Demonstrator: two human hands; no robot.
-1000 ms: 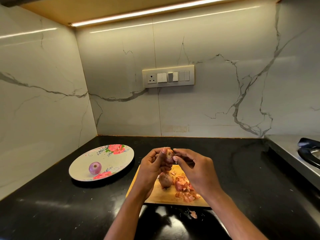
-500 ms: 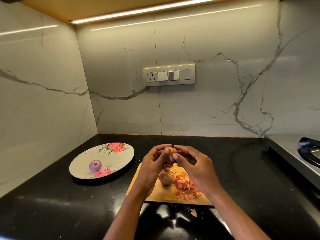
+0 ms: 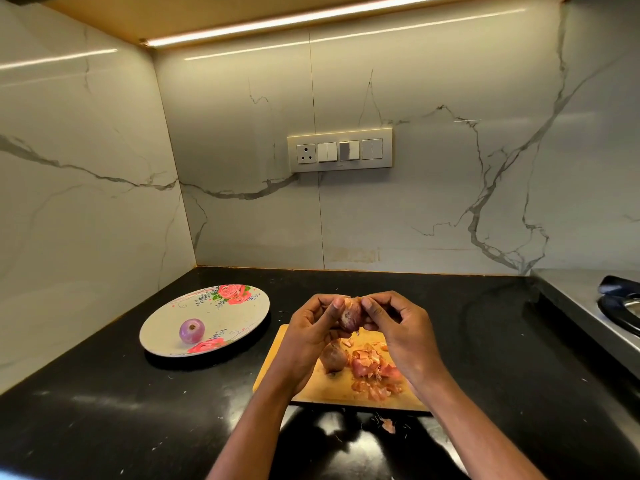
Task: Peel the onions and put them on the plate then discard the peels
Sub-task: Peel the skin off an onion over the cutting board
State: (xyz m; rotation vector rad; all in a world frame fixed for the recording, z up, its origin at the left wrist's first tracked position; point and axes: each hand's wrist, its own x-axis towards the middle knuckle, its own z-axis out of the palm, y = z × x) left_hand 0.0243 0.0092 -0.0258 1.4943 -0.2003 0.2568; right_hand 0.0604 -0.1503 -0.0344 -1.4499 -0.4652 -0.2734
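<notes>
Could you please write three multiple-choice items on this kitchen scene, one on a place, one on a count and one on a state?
1. Where does the peeled onion lie?
A. on the floral plate
B. on the cutting board
C. on the stove

2. How many onions are in view?
A. one
B. two
C. three

3. What is the state of the onion held above the board?
A. sliced in half
B. skin partly on, gripped by both hands
C. lying untouched

Answers:
1 A, since the purple bulb sits on the plate's near side.
2 C: one on the plate, one unpeeled onion on the board, one held.
3 B, as the left hand and right hand pinch it.
</notes>
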